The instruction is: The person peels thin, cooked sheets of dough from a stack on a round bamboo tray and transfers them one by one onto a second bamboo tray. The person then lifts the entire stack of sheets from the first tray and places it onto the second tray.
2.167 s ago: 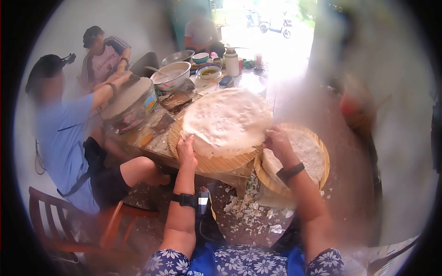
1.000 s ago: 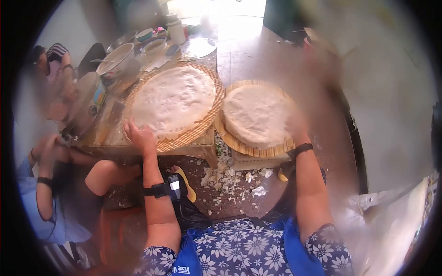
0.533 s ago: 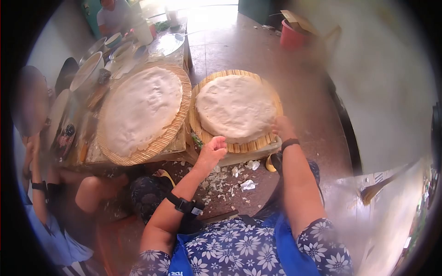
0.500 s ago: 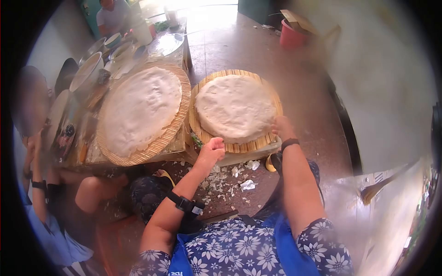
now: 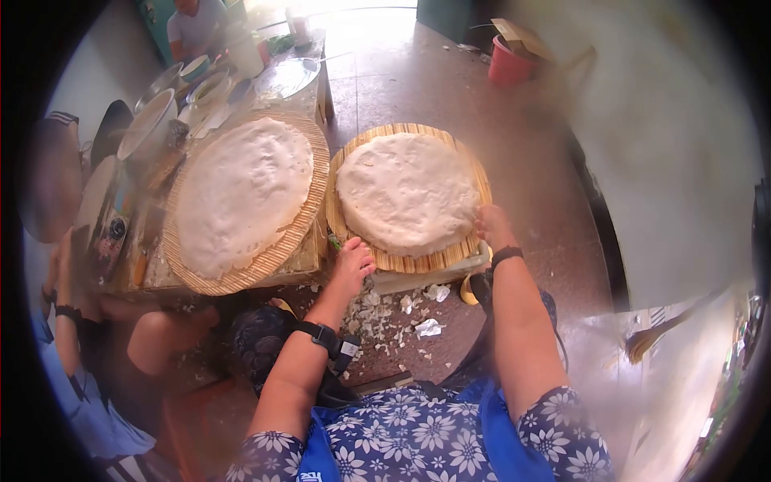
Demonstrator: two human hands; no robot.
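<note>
A thick round slab of pale dough (image 5: 408, 193) lies on a round straw board (image 5: 418, 259) in front of me. At the board's lower left edge, my left hand (image 5: 353, 263) is closed with its fingers curled on the rim. My right hand (image 5: 495, 227) grips the rim on the right, fingertips beside the dough; its thumb is hidden. Left of this stands a larger straw board (image 5: 215, 285) bearing a wide, thinner sheet of dough (image 5: 245, 193). A bit of green leaf (image 5: 334, 241) shows between the boards.
A wooden table (image 5: 313, 255) on the left carries bowls (image 5: 152, 124) and a shiny metal tray (image 5: 287, 78). Another person's arm (image 5: 68, 337) is at far left; a second person (image 5: 197, 32) sits at the back. White scraps (image 5: 430, 328) litter the floor. A red bucket (image 5: 511, 66) and broom (image 5: 642, 344) stand right.
My left hand has moved left and slightly down, from near the dough's edge to the board's rim. My right hand stays at the right rim. The view has shifted slightly.
</note>
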